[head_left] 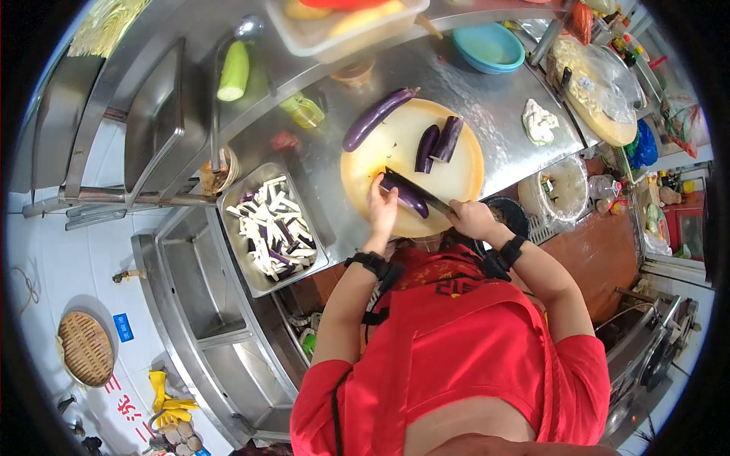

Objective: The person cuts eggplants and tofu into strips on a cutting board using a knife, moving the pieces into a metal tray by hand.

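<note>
You're in a working restaurant kitchen. Your left grip (382, 207) steadies an eggplant (417, 207) and your right grip (470, 219) holds a knife (403, 181) over a round cutting board (464, 171) on a long steel table (487, 99). Just left of the left grip sits a steel tray (257, 287) of cut strips (275, 228), with a deep steel sink (194, 285) further left. Beyond both grips a steel shelf (266, 76) carries a tub (327, 42) of vegetables (357, 19); a second board (608, 125) lies far right.
</note>
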